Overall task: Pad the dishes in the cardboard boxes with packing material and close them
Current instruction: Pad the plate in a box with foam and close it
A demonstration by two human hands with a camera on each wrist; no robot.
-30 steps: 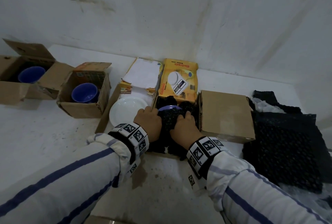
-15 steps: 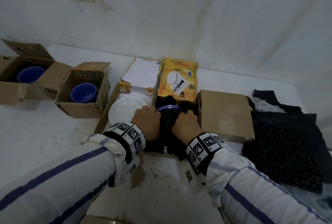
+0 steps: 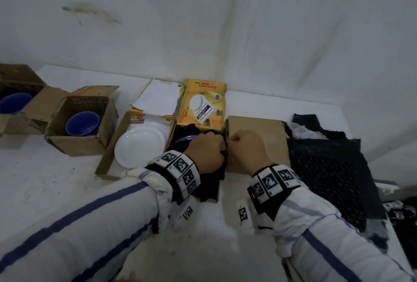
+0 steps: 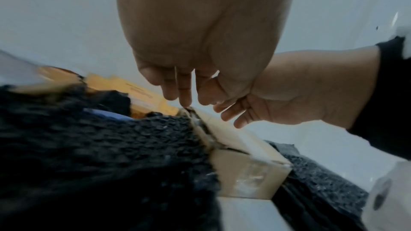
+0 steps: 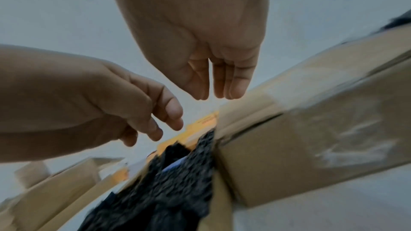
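Padding (image 3: 209, 182) (black, bubbly) fills yellow box (image 3: 204, 103), overhanging its front.

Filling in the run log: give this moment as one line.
stage: padding yellow box | left hand: open above black padding | right hand: open over closed brown box

Blue dish (image 3: 188, 138) in yellow box (image 3: 204, 103): only a rim sliver shows, rest under black padding (image 4: 100, 147) + left hand (image 3: 206, 153). Both wrist views motion-blurred; can't tell if right hand (image 3: 247, 149) fingertips touch closed box (image 3: 257, 141) flap edge. Leftmost box (image 3: 22, 101) cut by frame edge, box print too small to read.
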